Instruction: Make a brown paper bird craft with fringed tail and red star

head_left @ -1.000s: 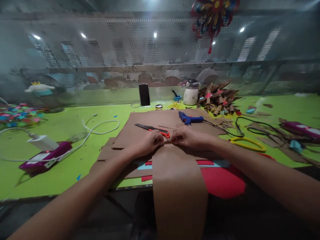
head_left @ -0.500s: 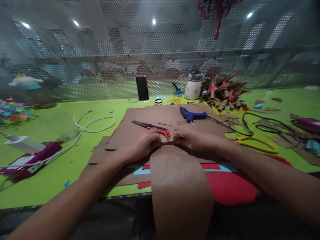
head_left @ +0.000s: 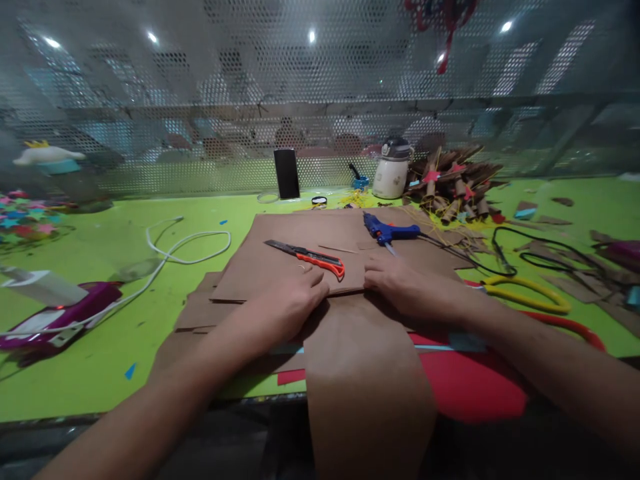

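A long brown paper strip (head_left: 365,373) lies on the green table (head_left: 125,267) and hangs over its near edge. Both my hands rest on the strip's far end, where it meets a stack of brown card sheets (head_left: 300,233). My left hand (head_left: 293,300) presses down on the left part of that end with its fingers curled together. My right hand (head_left: 400,283) presses the right part, fingers close together and pointing left. An orange utility knife (head_left: 320,259) lies just beyond my left fingers. A blue glue gun (head_left: 387,232) lies beyond my right hand.
A red sheet (head_left: 470,380) lies under my right forearm, with yellow scissors (head_left: 525,293) and black cords further right. At the back stand a black phone (head_left: 286,173), a white jar (head_left: 393,177) and a pile of rolled paper cones (head_left: 455,183). A white cable (head_left: 185,247) and a purple device (head_left: 60,317) lie to the left.
My hands, which were close together at the middle of the strip's far end, have slid apart along that edge. The view has tilted down slightly.
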`<state>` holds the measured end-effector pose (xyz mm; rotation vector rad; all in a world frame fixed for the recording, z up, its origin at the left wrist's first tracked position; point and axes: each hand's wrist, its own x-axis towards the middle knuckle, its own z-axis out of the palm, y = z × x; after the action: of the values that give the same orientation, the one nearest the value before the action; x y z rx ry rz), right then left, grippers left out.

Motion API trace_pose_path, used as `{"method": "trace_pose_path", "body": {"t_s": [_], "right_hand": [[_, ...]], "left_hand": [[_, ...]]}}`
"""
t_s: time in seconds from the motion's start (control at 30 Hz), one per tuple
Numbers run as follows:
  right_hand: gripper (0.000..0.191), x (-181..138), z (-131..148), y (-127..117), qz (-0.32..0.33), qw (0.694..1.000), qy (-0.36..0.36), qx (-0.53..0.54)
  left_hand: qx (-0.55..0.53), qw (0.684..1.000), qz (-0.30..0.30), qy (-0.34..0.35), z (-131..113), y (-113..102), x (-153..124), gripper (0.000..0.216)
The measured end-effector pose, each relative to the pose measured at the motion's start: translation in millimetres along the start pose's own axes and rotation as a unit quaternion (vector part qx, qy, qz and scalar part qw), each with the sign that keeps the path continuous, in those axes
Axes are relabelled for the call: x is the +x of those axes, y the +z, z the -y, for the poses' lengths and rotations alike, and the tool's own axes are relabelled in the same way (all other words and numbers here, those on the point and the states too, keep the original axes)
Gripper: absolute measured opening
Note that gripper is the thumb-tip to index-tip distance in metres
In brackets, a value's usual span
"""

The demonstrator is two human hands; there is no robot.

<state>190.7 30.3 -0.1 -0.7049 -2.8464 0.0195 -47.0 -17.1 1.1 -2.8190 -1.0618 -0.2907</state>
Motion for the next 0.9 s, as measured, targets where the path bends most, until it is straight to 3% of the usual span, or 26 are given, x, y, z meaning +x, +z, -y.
{"method": "trace_pose_path", "body": {"t_s": [0.2, 0.27, 0.43, 0.57, 0.9], "right_hand": [[0.015, -1.4, 9.9, -2.9, 0.018, 0.997, 0.013, -0.075], [0.014, -1.5, 11.9, -2.7, 0.023, 0.995, 0.024, -0.090], [0.012, -3.3, 10.7, 1.2, 0.024, 0.995, 0.051, -0.086], [0.013, -3.0, 6.9, 3.7, 0.023, 0.996, 0.071, -0.055], [0.014, -4.5, 4.7, 2.3, 0.023, 0.997, 0.071, -0.023]], "left_hand": [[0.099, 0.994, 0.040, 0.036, -15.7, -10.0, 1.2, 0.016], [0.084, 0.995, 0.035, 0.027, -13.3, -8.4, 1.3, 0.017], [-0.035, 0.995, 0.014, -0.096, 6.0, 3.5, 0.0, 0.017], [-0.096, 0.984, 0.006, -0.152, 14.6, 8.0, -0.9, 0.017], [-0.060, 0.988, 0.045, -0.134, 5.2, -4.2, -8.5, 0.011]]}}
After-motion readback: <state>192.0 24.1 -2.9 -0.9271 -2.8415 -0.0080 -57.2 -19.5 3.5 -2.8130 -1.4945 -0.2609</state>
